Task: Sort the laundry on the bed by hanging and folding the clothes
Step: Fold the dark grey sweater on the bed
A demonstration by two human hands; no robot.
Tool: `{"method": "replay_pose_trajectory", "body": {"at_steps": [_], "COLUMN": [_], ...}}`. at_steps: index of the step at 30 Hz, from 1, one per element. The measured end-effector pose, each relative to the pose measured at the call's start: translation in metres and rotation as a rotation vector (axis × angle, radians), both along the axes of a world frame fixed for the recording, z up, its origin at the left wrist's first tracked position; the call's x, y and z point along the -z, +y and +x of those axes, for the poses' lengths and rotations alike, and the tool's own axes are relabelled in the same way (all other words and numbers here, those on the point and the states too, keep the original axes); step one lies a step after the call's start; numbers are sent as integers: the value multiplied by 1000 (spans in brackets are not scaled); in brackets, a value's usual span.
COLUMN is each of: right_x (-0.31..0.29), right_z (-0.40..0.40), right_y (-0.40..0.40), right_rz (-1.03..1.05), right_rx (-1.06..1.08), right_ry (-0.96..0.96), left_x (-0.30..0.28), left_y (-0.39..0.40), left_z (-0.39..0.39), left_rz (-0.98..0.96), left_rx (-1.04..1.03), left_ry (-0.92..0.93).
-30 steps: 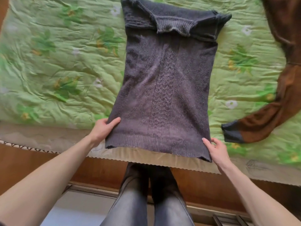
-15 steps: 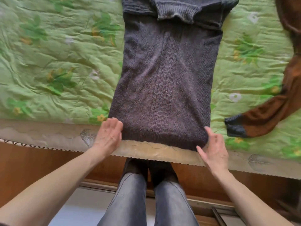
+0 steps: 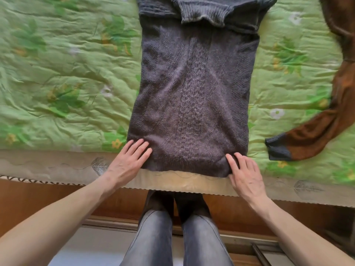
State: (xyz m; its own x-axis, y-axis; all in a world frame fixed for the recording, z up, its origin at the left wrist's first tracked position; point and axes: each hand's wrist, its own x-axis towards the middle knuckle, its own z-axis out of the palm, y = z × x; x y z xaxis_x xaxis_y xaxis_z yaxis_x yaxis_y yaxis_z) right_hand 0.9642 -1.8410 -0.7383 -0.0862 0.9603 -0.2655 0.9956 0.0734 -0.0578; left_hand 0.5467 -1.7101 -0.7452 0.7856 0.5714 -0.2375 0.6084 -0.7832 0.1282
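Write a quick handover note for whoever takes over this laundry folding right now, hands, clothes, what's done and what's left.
Left hand: open, fingers flat on the grey sweater's near left corner.
Right hand: open, fingers flat on its near right corner.
The sweater lies lengthwise on the green quilt, sleeves folded in across the top.
Brown garment lies unfolded at the right.
Left: fold the sweater over, then deal with the brown one.

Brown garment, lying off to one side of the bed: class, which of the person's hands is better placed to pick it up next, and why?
Right hand: likely better, since the brown garment lies on its side, beyond the grey sweater; the left hand would have to cross over.
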Motion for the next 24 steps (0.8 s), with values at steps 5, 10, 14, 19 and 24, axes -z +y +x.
{"method": "replay_pose_trajectory", "body": {"at_steps": [5,10,14,19,24], "right_x": [-11,-20,-25,-22,-20], "right_z": [16,39,41,35,36], "right_y": [4,20,47,94,166], "right_rz": [49,21,91,166,314], "right_rx": [-26,11,250,778,964], "right_ry": [200,287,342,495,569], "left_x": [-20,-22,-18,-20,-18], "left_y": [33,71,90,120,182], "left_z": [-8,-25,-26,-14,11], "left_rz": [-151,-80,-103,-175,-66], "left_rx": [-117,224,154,-299,-458], "left_ry": [-249,-254,-384,-634,-690]}}
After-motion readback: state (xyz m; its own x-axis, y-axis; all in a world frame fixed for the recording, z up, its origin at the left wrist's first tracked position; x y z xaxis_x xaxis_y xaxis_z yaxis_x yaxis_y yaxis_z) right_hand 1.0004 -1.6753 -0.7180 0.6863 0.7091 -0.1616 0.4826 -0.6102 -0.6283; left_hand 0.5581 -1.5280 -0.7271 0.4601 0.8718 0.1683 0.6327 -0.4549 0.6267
